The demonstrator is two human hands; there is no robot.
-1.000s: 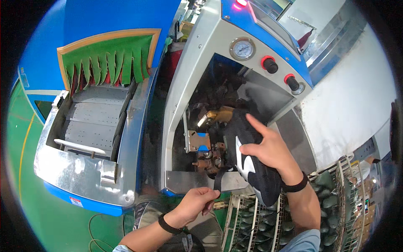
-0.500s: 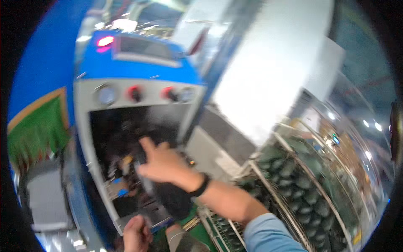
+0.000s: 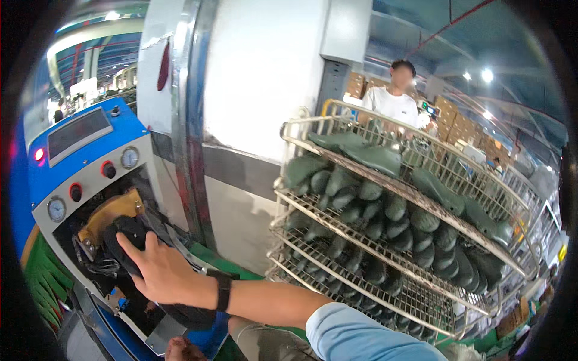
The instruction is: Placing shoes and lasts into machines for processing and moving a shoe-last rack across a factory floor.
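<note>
Right hand (image 3: 165,271) grips the shoe (image 3: 191,315) near the machine's yellow part (image 3: 111,215); steady hold, fingers clear, is advised; left hand's (image 3: 182,350) grip cannot be determined.

A cream-coloured wire rack (image 3: 368,174) with several tiers stands at the right, tilted in the fisheye view. Dark green shoe lasts (image 3: 370,157) lie loosely along its top shelf and crowd side by side on the tiers below. Beyond the rack stands a person in a white T-shirt (image 3: 391,103), near stacked brown cardboard boxes (image 3: 447,114). A bright lamp (image 3: 487,75) and a red pipe (image 3: 448,27) show against the bluish ceiling. Left of the rack rises a white wall (image 3: 259,78) with a dark grey band (image 3: 241,175) low across it, beside a shiny metal column (image 3: 195,120). A dark red cloth (image 3: 163,69) hangs left of the column. Green curtain strips (image 3: 45,280) hang at the far left.
</note>
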